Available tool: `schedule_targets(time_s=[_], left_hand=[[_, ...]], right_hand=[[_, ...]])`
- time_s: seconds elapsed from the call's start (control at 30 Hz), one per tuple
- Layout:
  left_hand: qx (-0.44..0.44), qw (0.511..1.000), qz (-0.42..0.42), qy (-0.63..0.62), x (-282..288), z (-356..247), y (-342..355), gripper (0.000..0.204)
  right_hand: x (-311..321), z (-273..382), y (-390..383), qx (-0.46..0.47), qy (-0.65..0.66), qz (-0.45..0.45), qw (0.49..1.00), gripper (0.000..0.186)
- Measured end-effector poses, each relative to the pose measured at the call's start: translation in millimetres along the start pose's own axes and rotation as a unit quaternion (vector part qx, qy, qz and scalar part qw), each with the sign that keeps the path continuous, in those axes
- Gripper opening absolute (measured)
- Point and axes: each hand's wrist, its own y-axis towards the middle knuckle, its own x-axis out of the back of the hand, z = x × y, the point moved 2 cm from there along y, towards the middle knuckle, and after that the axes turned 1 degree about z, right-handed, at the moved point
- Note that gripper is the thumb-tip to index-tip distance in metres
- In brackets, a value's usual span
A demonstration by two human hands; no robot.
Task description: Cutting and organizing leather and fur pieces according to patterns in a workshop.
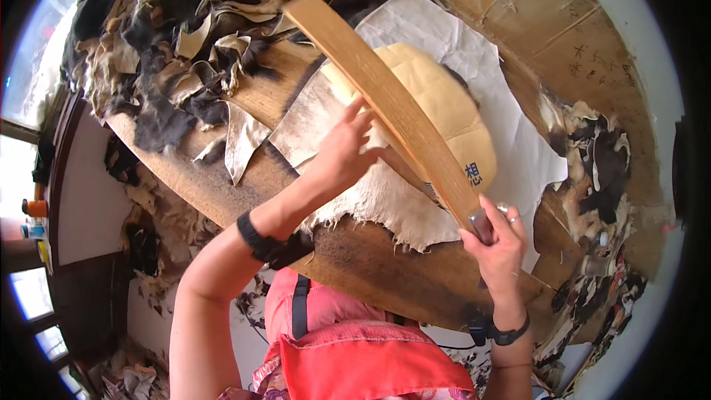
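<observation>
My right hand (496, 241) grips the near end of a long flat wooden bar (378, 89), beside a small shiny greyish piece (481, 227) whose kind I cannot make out. The bar slants from there to the far left, above a rounded yellowish template-like sheet (415, 78) with dark printing. My left hand (344, 144) is over a pale hide piece (378, 196) with a ragged near edge, its fingers apart and their tips close to the bar's left edge. Whether they touch it I cannot tell. White paper (518, 111) lies beneath the yellowish sheet.
A large pile of dark and white fur scraps (178, 52) covers the far left of the wooden work board (355, 259). More scraps (603, 163) lie at the right, beside brown cardboard (555, 22). Windows (44, 52) and small containers (34, 209) are at the left.
</observation>
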Motion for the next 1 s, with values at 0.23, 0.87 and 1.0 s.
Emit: schedule_targets(time_s=[0.23,0.87,1.0], left_hand=[[0.129,0.978,-0.129,0.098,69,2,-84,0.021],[0.027,0.958,-0.204,0.201,28,5,-119,0.028],[0.026,0.957,-0.197,0.211,27,6,-118,0.029]], right_hand=[[-39,-82,22,-0.037,-0.009,0.025,0.999,0.060],[-32,-33,-29,0.079,-0.061,0.166,0.981,0.061],[-36,-37,-30,0.073,-0.055,0.162,0.983,0.063]])
